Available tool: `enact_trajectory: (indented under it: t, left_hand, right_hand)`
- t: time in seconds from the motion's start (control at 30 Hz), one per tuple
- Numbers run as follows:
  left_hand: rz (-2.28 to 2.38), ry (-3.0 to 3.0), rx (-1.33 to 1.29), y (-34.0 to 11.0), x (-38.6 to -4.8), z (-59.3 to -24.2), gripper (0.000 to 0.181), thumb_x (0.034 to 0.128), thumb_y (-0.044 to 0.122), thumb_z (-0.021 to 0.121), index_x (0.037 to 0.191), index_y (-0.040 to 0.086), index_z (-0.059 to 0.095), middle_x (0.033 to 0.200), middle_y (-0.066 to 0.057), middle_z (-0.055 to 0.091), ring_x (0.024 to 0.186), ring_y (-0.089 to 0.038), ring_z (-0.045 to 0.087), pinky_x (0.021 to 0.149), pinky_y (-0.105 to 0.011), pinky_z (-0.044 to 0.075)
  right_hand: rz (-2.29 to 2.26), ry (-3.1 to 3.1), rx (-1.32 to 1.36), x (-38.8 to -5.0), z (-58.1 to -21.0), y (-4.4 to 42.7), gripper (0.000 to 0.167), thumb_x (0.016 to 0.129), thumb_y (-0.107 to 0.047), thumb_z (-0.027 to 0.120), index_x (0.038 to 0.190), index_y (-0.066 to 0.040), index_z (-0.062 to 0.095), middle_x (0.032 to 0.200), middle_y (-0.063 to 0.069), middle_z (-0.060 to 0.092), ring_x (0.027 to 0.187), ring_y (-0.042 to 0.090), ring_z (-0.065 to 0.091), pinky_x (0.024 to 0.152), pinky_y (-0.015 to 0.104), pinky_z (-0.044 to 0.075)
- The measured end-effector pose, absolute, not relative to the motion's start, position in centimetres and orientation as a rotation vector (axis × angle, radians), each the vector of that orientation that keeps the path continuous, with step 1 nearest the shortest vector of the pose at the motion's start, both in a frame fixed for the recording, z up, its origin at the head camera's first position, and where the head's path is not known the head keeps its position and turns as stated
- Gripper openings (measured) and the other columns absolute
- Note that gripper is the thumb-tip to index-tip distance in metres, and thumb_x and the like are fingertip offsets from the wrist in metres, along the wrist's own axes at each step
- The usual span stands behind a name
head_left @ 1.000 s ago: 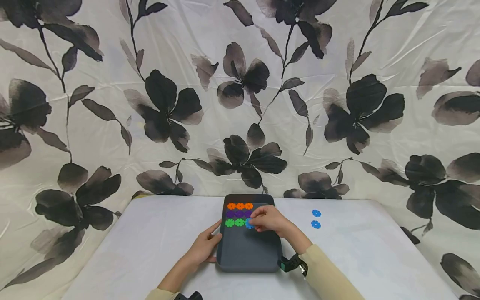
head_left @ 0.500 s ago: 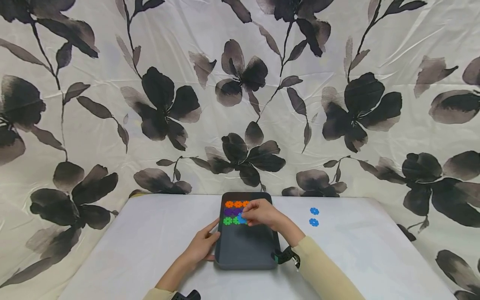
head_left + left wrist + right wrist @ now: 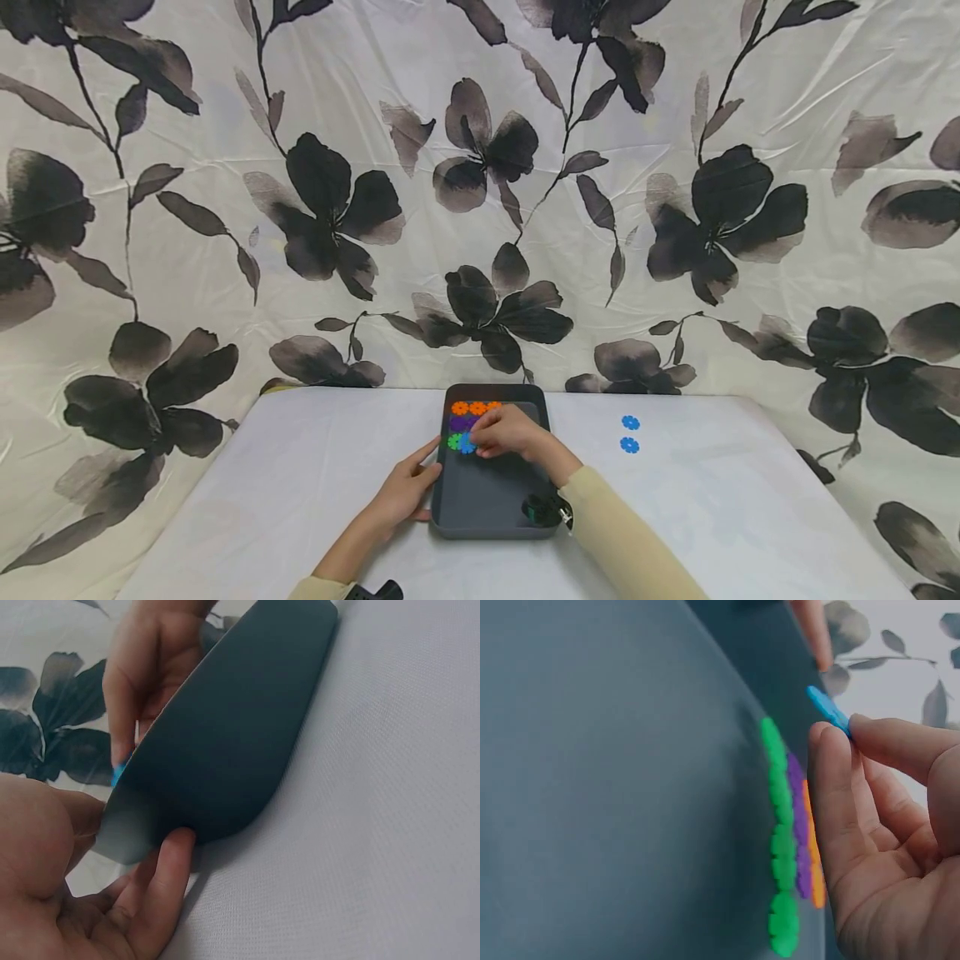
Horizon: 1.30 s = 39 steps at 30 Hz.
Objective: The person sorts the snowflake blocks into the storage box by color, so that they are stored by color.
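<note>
My right hand (image 3: 513,433) pinches a blue notched, flower-like disc (image 3: 827,709) between thumb and fingertips. It holds the disc above a dark grey tray (image 3: 495,504), over the left part of a green row. Inside the tray lie rows of similar discs: green (image 3: 783,862), purple (image 3: 801,832) and orange (image 3: 814,847). In the head view the right hand hides part of these rows. My left hand (image 3: 405,492) grips the tray's left side; the left wrist view shows its fingers against the tray's outer wall (image 3: 225,727).
Two more blue discs, a far one (image 3: 631,422) and a near one (image 3: 629,446), lie on the white-covered table (image 3: 712,500) right of the tray. A floral cloth (image 3: 480,233) hangs behind the table. A dark wrist device (image 3: 543,510) sits on the right wrist.
My right hand has carried the blue disc leftward along the green row, from its right end toward its left. The left hand keeps its hold on the tray.
</note>
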<state>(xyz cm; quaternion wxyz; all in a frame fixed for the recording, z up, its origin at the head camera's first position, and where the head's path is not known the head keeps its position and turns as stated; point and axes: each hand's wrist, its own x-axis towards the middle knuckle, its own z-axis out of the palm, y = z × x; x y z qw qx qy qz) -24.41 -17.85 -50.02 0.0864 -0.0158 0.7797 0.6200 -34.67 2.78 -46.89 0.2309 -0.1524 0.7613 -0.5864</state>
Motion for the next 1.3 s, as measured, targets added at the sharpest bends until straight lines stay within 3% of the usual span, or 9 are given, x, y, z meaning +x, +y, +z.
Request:
enact_trajectory:
  t: [0.57, 1.3]
  left_hand:
    - [1.84, 2.324, -0.057, -18.0, -24.5, -50.1, 0.053, 0.1022, 0.028, 0.051, 0.152, 0.022, 0.035, 0.106, -0.016, 0.048, 0.095, -0.027, 0.049, 0.057, -0.04, 0.058]
    - [1.84, 2.338, -0.05, -18.0, -24.5, -50.4, 0.054, 0.1024, 0.029, 0.051, 0.153, 0.021, 0.034, 0.103, -0.015, 0.047, 0.092, -0.025, 0.048, 0.056, -0.039, 0.057]
  right_hand:
    - [-1.562, 2.096, -0.319, -34.4, -47.8, 1.1, 0.006, 0.081, 0.0, 0.075, 0.085, 0.004, 0.073, 0.071, 0.014, 0.068, 0.055, 0.014, 0.063, 0.058, 0.031, 0.058]
    - [-1.513, 2.191, -0.273, -34.0, -48.2, 0.4, 0.005, 0.079, 0.003, 0.076, 0.084, 0.004, 0.074, 0.067, 0.014, 0.067, 0.05, 0.012, 0.061, 0.054, 0.028, 0.057]
